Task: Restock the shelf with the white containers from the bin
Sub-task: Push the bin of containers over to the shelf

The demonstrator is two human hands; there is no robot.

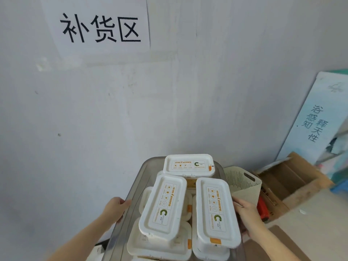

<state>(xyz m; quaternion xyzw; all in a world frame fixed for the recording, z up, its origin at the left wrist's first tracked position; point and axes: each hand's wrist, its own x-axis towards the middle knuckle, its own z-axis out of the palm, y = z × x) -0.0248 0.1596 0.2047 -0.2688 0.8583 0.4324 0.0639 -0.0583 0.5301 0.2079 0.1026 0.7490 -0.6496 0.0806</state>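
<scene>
A clear plastic bin (140, 178) sits low in the middle of the view, piled with several white lidded containers bearing orange and green labels. One container (188, 165) lies crosswise at the far end, another (163, 206) leans on top at the centre, a third (216, 210) lies along the right side. My left hand (115, 208) grips the bin's left rim. My right hand (246, 213) holds the bin's right side, its fingers hidden behind the right container. No shelf is in view.
A white wall with a paper sign (99, 27) stands straight ahead. To the right are a beige slotted basket (244, 185), an open cardboard box (290, 178), a red object (262, 209) and a leaning blue poster (316, 121).
</scene>
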